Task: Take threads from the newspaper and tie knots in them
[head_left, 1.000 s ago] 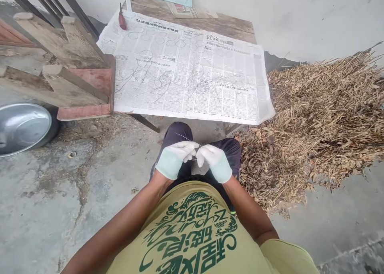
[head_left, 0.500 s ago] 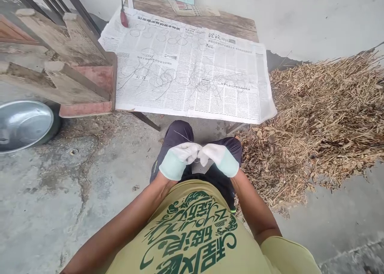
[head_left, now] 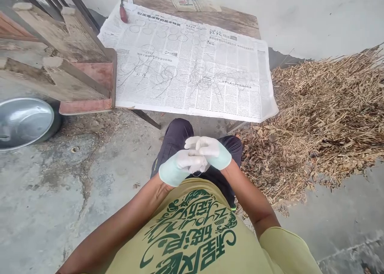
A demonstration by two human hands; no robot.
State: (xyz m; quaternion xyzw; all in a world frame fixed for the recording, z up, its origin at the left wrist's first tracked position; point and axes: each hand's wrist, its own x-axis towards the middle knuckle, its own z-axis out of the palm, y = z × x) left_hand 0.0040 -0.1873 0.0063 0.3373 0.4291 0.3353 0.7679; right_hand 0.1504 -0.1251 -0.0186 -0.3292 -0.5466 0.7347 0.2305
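Note:
Both hands wear white gloves with pale green cuffs and meet above my lap. My left hand [head_left: 182,164] is closed, its fingertips pinching a thin wire [head_left: 197,174] whose small curve shows below them. My right hand [head_left: 211,149] lies just above and against the left, fingers bent around the same wire, a short end of which sticks up past the fingertips. The gloves hide most of it. Beyond my knees, newspaper [head_left: 234,102] covers a wooden table [head_left: 240,21]. On it lie several thin wire rings [head_left: 161,33] and loose, tangled wires [head_left: 207,74].
A pointed tool with a red handle [head_left: 123,15] lies at the newspaper's upper left corner. Left of the table are a wooden rack-like frame [head_left: 81,82] and a metal basin [head_left: 25,122]. Dry stalks [head_left: 324,126] are heaped on the right, along the wall.
My right hand has shifted up and left over the left hand, which has dropped slightly. The wire end that pointed to the upper left now points straight up.

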